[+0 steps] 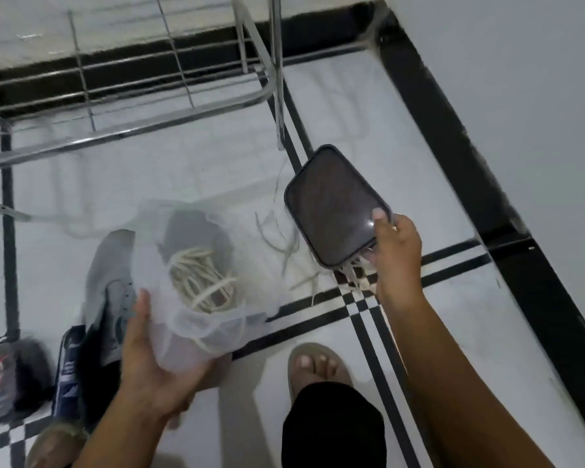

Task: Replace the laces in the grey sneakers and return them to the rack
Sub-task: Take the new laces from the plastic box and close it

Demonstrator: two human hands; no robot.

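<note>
We look down at a white tiled floor [190,170] crossed by black stripes. Our left hand [149,363], at the lower left of the frame, cups a sheer white mesh bag [196,265] from beneath, palm up and fingers wrapped around its underside; inside the bag we see a coil of cream laces [196,278] and, through the mesh, something grey that may be a shoe, though we cannot tell for sure. Our right hand [397,258], right of center, grips the lower end of a dark phone [335,207], thumb pressed on its screen, and several pale lace strands [355,275] hang out from under the same grasp. More loose strands [284,238] lie on the floor between the bag and the phone. One grey sneaker [110,271] rests on the floor just left of the bag, partly hidden behind our left hand, its toe pointing to the top of the frame. The metal wire rack [132,76] fills the upper left. At the lower left edge sit a dark shoe with a red mark [4,376] and a navy insole or shoe [66,369]. Our sandalled foot [314,364] shows at bottom center.
</note>
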